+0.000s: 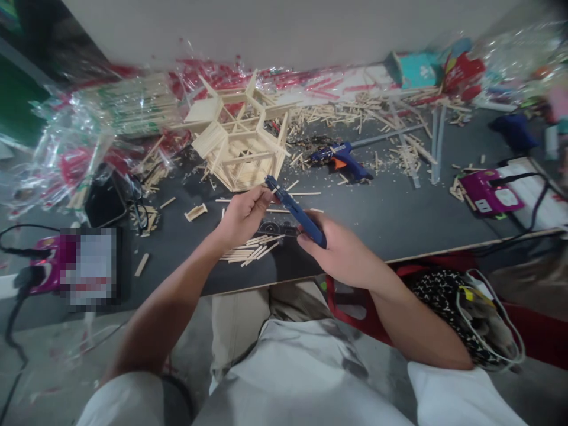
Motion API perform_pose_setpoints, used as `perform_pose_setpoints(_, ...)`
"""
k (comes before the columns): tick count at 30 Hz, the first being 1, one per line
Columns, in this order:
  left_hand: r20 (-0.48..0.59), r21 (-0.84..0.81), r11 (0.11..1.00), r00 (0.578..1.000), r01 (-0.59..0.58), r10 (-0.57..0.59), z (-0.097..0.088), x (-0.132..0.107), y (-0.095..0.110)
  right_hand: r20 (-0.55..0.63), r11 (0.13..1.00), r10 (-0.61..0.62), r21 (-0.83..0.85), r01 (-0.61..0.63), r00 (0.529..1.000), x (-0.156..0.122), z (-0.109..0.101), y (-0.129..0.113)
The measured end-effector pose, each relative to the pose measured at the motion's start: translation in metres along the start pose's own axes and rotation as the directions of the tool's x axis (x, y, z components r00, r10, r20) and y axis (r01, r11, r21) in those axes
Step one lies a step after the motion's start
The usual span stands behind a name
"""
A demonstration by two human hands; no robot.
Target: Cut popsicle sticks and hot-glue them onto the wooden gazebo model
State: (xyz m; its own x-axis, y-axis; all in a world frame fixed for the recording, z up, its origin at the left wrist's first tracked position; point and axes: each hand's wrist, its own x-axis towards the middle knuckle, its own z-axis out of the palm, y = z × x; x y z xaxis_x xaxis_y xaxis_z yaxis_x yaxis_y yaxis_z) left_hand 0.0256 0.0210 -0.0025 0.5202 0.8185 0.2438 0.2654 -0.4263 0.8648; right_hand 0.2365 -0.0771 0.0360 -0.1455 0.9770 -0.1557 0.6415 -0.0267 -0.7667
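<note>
My right hand [335, 245] is closed around the handle of blue-handled cutters [298, 214], whose narrow dark head points up and left. Close to that head, my left hand [248, 214] is pinched, and a thin wooden stick [274, 190] seems to run from its fingertips to the jaws. Below both hands lies a loose bunch of wooden sticks [255, 251], beside a dark template with circle markings [270, 228]. Behind them stands a pale wooden stick frame [244, 151] with many sides. A small wooden piece [196, 212] rests left of my left hand.
A blue glue gun [348, 161] lies behind my hands amid scattered stick offcuts [328, 115]. Plastic-wrapped stick bundles [133, 103] fill the back left. Purple power strips [490, 192] with cables sit on both sides. A black box-like object [105, 196] stands at left.
</note>
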Motion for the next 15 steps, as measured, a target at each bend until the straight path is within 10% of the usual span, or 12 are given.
perform_pose_setpoints(15,0.035,0.147,0.988,0.999,-0.041,0.036,-0.0043,0.0018,0.0087,-0.01,1.0,0.0,-0.021,0.0,1.0,0.0034,0.0057,0.0029)
